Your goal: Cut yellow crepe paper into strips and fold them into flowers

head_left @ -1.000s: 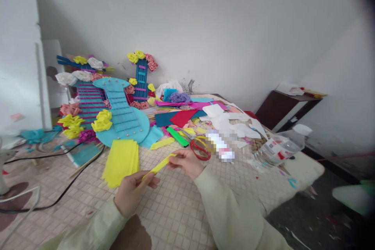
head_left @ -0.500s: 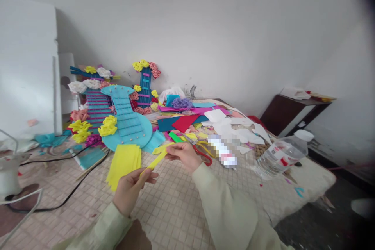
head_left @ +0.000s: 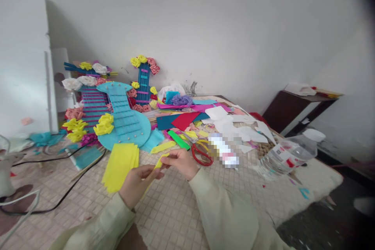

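Observation:
A narrow yellow paper strip [head_left: 159,161] runs between my two hands above the table. My left hand [head_left: 137,183] pinches its lower part, with a tail of the strip hanging below the fingers. Thumb and fingers of my right hand [head_left: 180,163] grip its upper end. Just left of my left hand lies a fanned stack of yellow paper strips [head_left: 120,167]. Beyond the hands are another yellow strip [head_left: 163,147], a green-handled cutter [head_left: 178,140] and red-handled scissors [head_left: 201,155].
Light-blue [head_left: 125,123] and dark-blue guitar-shaped crafts [head_left: 143,84] with paper flowers stand at the back. A clear water bottle [head_left: 288,154] leans at right, near white paper scraps [head_left: 231,127]. A black cord [head_left: 79,185] crosses the left side beside a white appliance [head_left: 7,175].
My hands have come closer together, and the strip between them now looks shorter and folded or bunched. The right hand has shifted left and down, uncovering the green cutter and the scissors.

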`<action>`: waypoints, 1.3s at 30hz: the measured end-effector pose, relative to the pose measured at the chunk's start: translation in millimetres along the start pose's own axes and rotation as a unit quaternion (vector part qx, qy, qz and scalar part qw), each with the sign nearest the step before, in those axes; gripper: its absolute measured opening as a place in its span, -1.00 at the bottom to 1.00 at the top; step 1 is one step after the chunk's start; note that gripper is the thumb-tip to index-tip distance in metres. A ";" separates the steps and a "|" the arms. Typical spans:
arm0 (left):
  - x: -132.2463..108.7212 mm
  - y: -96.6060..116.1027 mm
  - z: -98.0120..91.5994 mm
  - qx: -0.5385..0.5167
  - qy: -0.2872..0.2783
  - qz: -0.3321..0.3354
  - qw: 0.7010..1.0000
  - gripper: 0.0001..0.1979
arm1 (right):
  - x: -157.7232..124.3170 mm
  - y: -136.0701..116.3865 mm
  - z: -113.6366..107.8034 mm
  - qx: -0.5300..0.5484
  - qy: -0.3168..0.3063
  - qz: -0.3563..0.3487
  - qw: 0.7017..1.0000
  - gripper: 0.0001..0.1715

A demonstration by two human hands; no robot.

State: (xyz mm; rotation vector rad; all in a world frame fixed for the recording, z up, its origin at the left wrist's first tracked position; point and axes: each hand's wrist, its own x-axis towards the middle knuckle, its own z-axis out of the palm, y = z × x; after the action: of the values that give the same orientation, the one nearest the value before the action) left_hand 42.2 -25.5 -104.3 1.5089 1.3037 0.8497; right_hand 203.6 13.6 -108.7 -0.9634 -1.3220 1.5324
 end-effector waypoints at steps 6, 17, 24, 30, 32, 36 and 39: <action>6.3 -4.9 7.2 -0.004 -0.006 -0.021 1.000 -0.73 | -0.9 4.3 -9.7 0.021 0.018 0.008 1.000 -0.60; 1.1 -22.9 9.1 -0.033 -0.004 -0.055 0.998 -0.70 | -3.8 10.5 -6.3 0.026 0.006 0.043 0.999 -0.63; -3.7 -23.2 8.6 -0.033 -0.009 -0.061 0.998 -0.71 | -2.2 20.0 -6.4 0.025 0.012 0.050 0.998 -0.66; -1.9 -24.6 10.6 -0.023 -0.011 -0.051 0.998 -0.68 | -2.5 22.2 -4.6 0.074 0.024 0.065 0.995 -0.63; -1.6 -23.8 12.3 -0.014 -0.013 -0.044 0.999 -0.66 | -4.2 23.9 -2.9 0.065 -0.023 0.064 0.996 -0.63; 0.6 -13.4 10.6 0.030 -0.032 -0.018 0.999 -0.65 | -5.0 23.3 -3.1 0.025 -0.057 0.046 0.997 -0.66; 11.3 -0.6 0.3 0.189 -0.035 0.034 0.981 -0.61 | -1.2 15.2 -14.4 0.036 0.012 0.035 0.999 -0.62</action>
State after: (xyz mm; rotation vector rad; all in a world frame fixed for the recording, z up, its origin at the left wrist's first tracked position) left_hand 44.4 -14.5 -105.7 1.8711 1.4232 0.6057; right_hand 215.6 16.1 -125.6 -0.9881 -1.2196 1.6048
